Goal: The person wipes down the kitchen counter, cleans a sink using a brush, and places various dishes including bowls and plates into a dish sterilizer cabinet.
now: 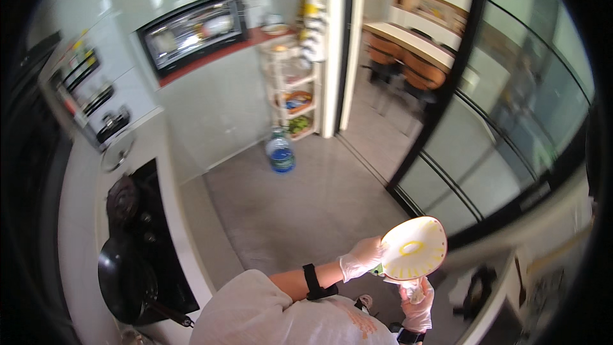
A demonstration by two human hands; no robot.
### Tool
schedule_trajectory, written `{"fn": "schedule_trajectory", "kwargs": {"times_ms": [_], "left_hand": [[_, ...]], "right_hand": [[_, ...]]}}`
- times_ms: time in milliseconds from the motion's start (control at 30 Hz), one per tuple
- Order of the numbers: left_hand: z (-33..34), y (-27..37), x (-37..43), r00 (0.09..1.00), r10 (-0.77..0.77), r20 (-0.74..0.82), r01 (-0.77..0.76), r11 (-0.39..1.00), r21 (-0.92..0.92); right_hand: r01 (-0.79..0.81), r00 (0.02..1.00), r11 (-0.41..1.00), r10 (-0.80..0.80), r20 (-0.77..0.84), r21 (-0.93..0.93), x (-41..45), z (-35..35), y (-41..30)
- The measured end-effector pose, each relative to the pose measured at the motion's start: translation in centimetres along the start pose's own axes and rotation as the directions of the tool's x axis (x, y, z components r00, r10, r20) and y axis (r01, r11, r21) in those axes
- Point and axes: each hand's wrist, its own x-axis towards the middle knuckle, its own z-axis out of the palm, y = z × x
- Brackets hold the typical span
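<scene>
Both of my hands wear thin, clear gloves. My left hand (365, 257) grips the left edge of a white plate (414, 248) with yellow markings, held tilted in front of me. Below the plate, my right hand (417, 301) has its fingers closed on a crumpled white cloth or tissue (414, 290) near the lower rim. Something small and green (378, 270) shows between my left hand and the plate; I cannot tell what it is.
At left, a wok (125, 280) and a dark pan support (122, 199) sit on a black cooktop (163, 254). A water jug (281, 153) stands on the floor by a shelf rack (277, 74). A black-framed glass door (431, 120) stands at right, with chairs (424, 69) beyond.
</scene>
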Motion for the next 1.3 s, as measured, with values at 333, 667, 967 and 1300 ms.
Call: {"fn": "schedule_trajectory", "kwargs": {"times_ms": [333,667,967,1300], "left_hand": [[-21.2,-9.5,-2.9,0.640,-0.414,-0.647,0.061,0.867,-0.494],[-48.9,-9.0,4.1,0.489,-0.494,-0.719,-0.415,0.594,-0.689],[-73.3,-9.7,8.7,0.272,-0.525,-0.807,-0.494,0.644,-0.585],[-100.5,-10.3,13.6,0.576,-0.448,-0.684,-0.563,0.389,-0.729]], "right_hand": [[-0.301,0.954,0.954,0.300,-0.025,-0.017,18.1,10.1,6.9],[-0.275,0.961,0.954,0.278,-0.007,0.118,40.4,21.9,17.5],[-0.381,0.904,0.912,0.402,0.145,-0.151,51.0,36.5,24.1],[-0.163,0.984,0.986,0.165,0.073,-0.037,55.4,44.1,34.8]]}}
